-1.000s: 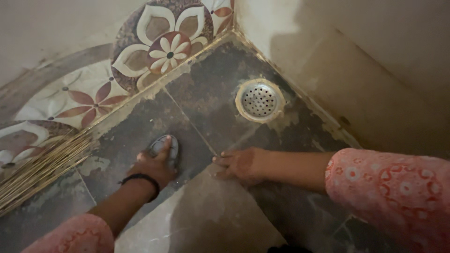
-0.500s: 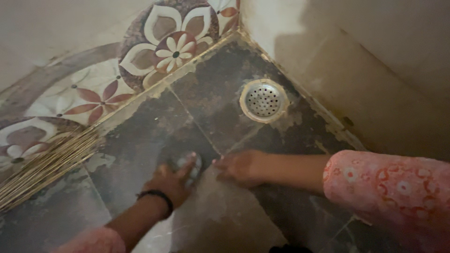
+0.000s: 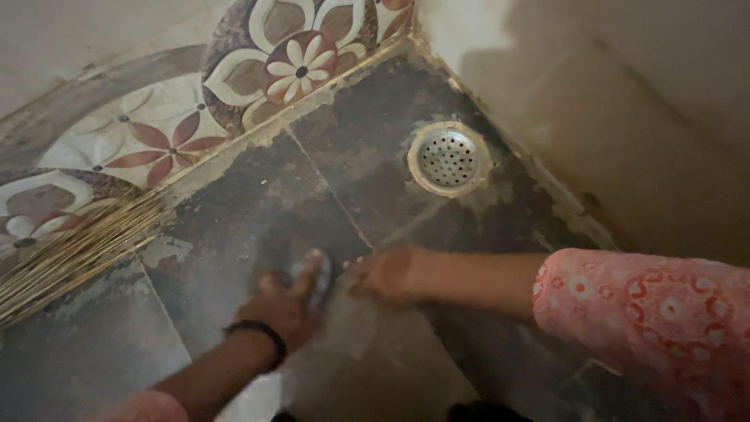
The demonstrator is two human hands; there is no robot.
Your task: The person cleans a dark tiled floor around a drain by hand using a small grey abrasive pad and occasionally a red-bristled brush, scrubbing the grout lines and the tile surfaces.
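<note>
My left hand [image 3: 287, 303] presses a small grey scrubbing pad [image 3: 319, 275] onto the dark floor tile [image 3: 258, 211]; the hand is blurred with motion and wears a black band at the wrist. My right hand [image 3: 388, 273] rests flat on the same dark floor just right of the pad, fingers pointing left, holding nothing that I can see. Its arm has a pink patterned sleeve [image 3: 648, 316]. A round metal floor drain [image 3: 448, 159] sits beyond the hands near the wall corner.
A bundle of straw broom bristles [image 3: 70, 250] lies on the floor at the left. Flower-patterned tiles [image 3: 289, 66] cover the far side. A plain wall [image 3: 625, 101] rises on the right, with rough grout along its base.
My left hand with the pad has slid right and nearer, ending close beside my right hand. The right hand has stayed in place.
</note>
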